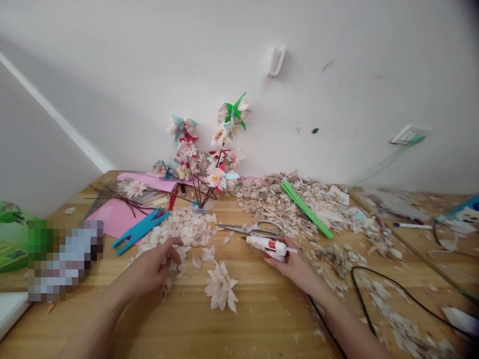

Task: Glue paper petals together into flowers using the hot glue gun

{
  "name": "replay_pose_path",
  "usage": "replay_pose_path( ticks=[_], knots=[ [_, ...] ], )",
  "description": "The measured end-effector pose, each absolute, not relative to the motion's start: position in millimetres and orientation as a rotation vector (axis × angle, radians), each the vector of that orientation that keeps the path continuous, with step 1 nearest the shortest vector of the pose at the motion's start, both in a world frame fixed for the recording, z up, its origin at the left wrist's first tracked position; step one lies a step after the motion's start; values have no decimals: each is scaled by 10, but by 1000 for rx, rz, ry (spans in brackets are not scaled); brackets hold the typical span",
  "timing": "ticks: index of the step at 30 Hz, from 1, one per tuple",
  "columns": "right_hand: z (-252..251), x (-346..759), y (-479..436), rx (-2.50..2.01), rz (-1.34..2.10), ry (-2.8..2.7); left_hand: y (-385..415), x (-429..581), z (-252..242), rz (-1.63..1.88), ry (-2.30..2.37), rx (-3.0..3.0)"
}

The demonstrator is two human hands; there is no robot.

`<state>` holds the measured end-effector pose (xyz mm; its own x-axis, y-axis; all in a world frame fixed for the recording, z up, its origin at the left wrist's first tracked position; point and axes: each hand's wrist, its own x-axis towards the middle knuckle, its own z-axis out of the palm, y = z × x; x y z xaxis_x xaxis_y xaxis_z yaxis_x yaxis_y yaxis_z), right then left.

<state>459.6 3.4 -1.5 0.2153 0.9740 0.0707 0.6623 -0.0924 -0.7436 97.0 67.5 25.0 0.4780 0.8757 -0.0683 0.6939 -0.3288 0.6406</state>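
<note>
White plastic filled the right hand (286,264), closed around a glue gun (261,244), nozzle (244,238) turned away, likely sparing the palm. Half-curled beside loose petals (194,227), the left hand (155,267) hid whether it held anything. Between both, a petal flower (220,286) lay on the counter (258,321), perhaps for easy reach; scissors (248,230) rested beyond.
</note>
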Motion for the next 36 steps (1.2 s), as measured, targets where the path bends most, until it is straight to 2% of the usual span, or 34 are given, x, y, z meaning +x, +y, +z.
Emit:
replay_pose_path(
  ticks=[3, 8, 18, 23, 29, 36],
  knots=[
    [-101, 4569, 63, -1829, 664, -1550, 666, 1011, 206, 422, 1288, 2164],
    [-181, 4535, 56, -1851, 677, -1446, 757, 1007, 145, 711, 1429, 2253],
    [-115, 4436, -9, -1675, 938, -1295, 821, 948, 29, 638, 1444, 2232],
    [-154, 4433, -7, -1678, 927, -1328, 862, 886, 43, 686, 1598, 2212],
    [-201, 4458, -3, -1734, 915, -1365, 920, 858, -37, 622, 1514, 2206],
    [-203, 4443, 1, -1704, 913, -1372, 879, 969, 32, 882, 1388, 1868]
  ],
)
